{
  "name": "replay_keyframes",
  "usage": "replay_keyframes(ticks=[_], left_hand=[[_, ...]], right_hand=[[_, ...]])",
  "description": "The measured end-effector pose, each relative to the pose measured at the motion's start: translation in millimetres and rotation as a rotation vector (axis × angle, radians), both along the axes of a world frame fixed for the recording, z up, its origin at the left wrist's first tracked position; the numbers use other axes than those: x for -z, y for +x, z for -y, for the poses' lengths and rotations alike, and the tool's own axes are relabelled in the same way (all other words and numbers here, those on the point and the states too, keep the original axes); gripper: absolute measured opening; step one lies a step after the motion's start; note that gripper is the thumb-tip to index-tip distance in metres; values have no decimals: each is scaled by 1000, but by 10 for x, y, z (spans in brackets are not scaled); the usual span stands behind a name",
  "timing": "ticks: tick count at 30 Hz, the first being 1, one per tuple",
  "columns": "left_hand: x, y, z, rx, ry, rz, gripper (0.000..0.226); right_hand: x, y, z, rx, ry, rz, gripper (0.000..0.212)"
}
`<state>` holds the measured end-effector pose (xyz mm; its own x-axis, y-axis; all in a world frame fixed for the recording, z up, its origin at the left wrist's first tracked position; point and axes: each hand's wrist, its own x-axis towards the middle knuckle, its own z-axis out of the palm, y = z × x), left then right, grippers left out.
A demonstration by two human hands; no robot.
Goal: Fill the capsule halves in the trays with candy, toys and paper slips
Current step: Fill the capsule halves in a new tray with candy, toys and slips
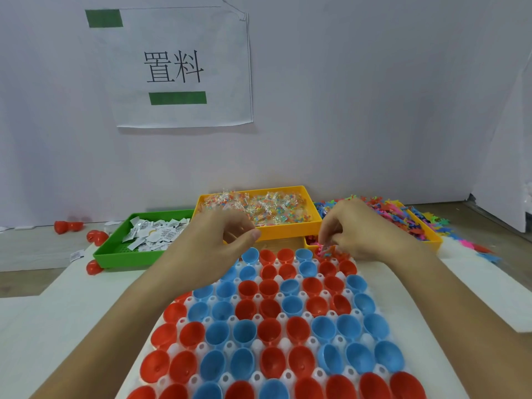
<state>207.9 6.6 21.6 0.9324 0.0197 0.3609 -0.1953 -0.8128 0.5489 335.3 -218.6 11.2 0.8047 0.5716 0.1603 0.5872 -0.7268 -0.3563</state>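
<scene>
The right hand (357, 228) is pinching a small pink toy (326, 249) right over the far-right corner cups of the capsule tray (363, 338), while the left hand (221, 240) is hovering loosely curled, seemingly holding nothing, so the right's nearer.

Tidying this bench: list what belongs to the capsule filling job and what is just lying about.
Job: capsule tray; green slip tray; candy tray; toy tray; left hand; right hand, pinching a toy.
Lying about: loose red halves; wall sign; stray slip.
</scene>
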Motion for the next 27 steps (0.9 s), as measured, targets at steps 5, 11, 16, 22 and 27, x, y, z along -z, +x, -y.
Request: replay_keyframes(ticks=[5, 11, 16, 22, 27], left_hand=[[73, 31, -17, -6, 138, -30, 16], [217, 132, -26, 62, 300, -122, 24], [290, 309, 3, 89, 396, -225, 30], [375, 393, 23, 63, 450, -205, 36], [379, 411, 47, 63, 453, -232, 39]], right_hand=[[43, 6, -26, -1, -28, -14, 33], [43, 0, -22, -31, -7, -40, 31], [46, 20, -10, -25, 19, -53, 22], [69, 22, -34, 3, -6, -29, 29], [29, 9, -7, -16, -22, -32, 32]])
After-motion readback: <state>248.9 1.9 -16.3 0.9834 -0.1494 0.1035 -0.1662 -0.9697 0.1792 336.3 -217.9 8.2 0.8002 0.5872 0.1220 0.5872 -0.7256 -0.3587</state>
